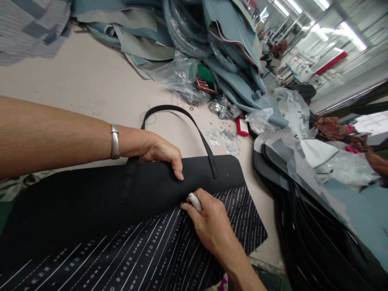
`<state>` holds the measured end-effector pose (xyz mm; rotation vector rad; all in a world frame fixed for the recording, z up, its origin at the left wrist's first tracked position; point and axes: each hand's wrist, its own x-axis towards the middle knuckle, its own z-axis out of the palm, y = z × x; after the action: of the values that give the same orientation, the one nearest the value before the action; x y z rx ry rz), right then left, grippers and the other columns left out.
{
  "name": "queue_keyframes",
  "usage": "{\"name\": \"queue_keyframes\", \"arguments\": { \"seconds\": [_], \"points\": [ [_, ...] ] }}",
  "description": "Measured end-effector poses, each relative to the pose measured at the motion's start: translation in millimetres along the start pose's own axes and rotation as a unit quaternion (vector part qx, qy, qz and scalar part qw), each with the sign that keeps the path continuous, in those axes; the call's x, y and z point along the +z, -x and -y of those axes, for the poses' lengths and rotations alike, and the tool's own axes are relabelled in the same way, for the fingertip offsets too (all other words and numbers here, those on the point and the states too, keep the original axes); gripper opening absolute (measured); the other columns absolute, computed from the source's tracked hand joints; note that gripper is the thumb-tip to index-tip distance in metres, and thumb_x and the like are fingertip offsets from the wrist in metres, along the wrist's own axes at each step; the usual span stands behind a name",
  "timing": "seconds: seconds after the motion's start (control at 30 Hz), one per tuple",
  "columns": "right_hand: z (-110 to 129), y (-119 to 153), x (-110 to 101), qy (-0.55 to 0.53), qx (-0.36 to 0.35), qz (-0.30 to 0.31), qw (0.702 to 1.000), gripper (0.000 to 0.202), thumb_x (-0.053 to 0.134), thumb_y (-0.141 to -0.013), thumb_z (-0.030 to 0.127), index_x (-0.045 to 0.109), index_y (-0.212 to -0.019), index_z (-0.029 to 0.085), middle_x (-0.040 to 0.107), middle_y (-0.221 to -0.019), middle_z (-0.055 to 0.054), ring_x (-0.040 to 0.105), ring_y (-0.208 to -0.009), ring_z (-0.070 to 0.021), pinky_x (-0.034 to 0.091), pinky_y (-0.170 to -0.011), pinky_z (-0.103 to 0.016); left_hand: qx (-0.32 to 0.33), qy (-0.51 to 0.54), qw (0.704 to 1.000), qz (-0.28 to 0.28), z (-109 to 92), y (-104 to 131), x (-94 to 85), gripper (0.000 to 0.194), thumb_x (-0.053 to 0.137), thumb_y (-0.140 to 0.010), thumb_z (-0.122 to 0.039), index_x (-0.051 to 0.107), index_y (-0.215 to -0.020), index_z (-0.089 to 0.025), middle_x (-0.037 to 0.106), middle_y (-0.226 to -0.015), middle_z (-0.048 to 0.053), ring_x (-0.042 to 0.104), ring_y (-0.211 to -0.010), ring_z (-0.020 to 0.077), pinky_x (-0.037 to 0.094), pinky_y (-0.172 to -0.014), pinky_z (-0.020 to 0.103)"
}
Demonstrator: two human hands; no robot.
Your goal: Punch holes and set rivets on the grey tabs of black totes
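A black bag panel point(91, 194) with a curved strap handle point(182, 114) lies across the near side of the table. Below its plain upper band runs a dark striped lining point(157, 246) with white lettering. My left hand point(163, 153) grips the panel's top edge between the strap ends, thumb on the front, its other fingers hidden behind. My right hand point(209, 222) is closed just below, at the seam between band and lining. A small white cylindrical thing point(194, 201) sticks out of its grip; the fingertips are partly hidden by the fabric.
Blue-grey cut pieces point(188, 24) are heaped at the back of the table point(75, 81). Small metal washers point(228, 139) lie scattered beside a red container point(242, 127). A stack of black bag parts point(297, 210) stands at the right. Another person's arm point(377, 161) shows at the right edge.
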<state>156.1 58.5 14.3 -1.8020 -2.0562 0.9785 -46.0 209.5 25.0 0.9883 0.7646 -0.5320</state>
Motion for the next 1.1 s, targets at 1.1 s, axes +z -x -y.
{"name": "queue_keyframes", "arguments": {
  "seconds": [1.1],
  "points": [
    [11,-1,-6,-0.056,0.028,-0.017,0.998,0.023,0.070,-0.086,0.022,0.056,-0.069,0.020,0.057,-0.064,0.005,0.050,-0.058,-0.0103,0.032,-0.056,-0.022,0.060,-0.243,0.961,-0.116,-25,20,10.7,0.031,0.063,-0.060,-0.032,0.076,-0.086,-0.020,0.080,-0.086,0.011,0.074,-0.079,0.0314,0.061,-0.065,0.038]
  ]
}}
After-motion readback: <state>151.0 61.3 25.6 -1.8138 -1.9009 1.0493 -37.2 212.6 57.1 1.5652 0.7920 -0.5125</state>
